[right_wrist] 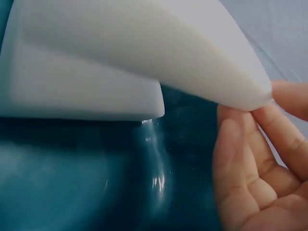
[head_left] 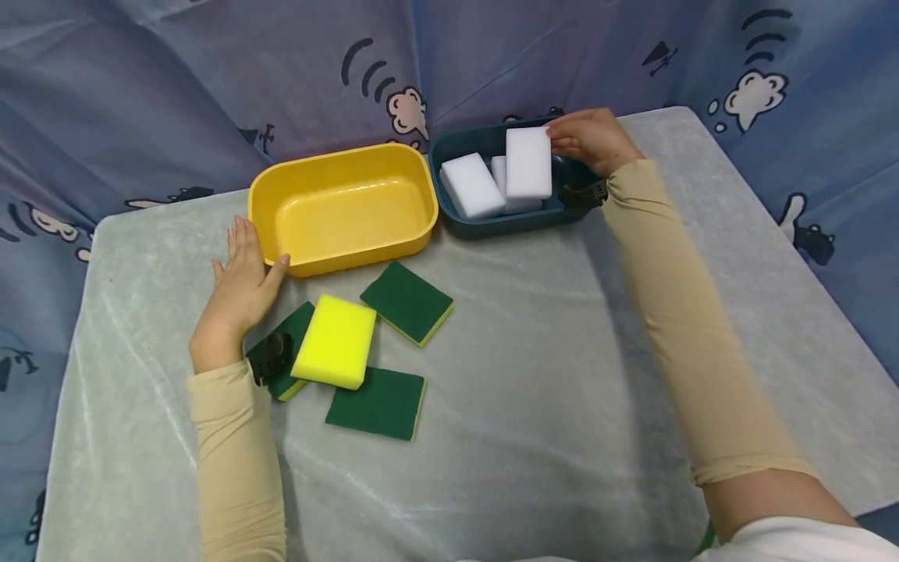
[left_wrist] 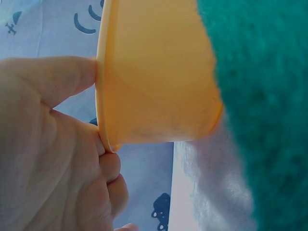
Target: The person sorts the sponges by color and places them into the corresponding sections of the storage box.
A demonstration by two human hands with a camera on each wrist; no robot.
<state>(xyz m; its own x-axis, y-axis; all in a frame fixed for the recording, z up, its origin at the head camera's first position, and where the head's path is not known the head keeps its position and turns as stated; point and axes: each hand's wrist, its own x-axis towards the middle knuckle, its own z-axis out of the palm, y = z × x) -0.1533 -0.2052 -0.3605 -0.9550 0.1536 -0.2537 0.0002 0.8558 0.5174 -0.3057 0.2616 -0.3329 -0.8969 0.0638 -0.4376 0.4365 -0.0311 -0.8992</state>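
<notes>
My right hand (head_left: 591,140) pinches a white sponge block (head_left: 529,163) by its corner over the dark blue bin (head_left: 516,225). Up close in the right wrist view, thumb and fingertips (right_wrist: 288,98) meet at the block's end, and it leans over another white block (right_wrist: 86,86). A further white block (head_left: 472,186) lies at the left of that bin. The left hand (head_left: 242,285) rests against the left end of a yellow bin (head_left: 344,265), fingers extended. Its thumb (left_wrist: 72,77) touches the rim in the left wrist view. Nothing lies inside the yellow bin.
In front of the yellow bin lie green-and-yellow scouring sponges (head_left: 407,300), one of them (head_left: 379,403) nearer me and one (head_left: 295,332) partly behind the left wrist. A sponge with its yellow side up (head_left: 335,341) overlaps two. A patterned curtain (head_left: 492,55) hangs behind the table (head_left: 527,390).
</notes>
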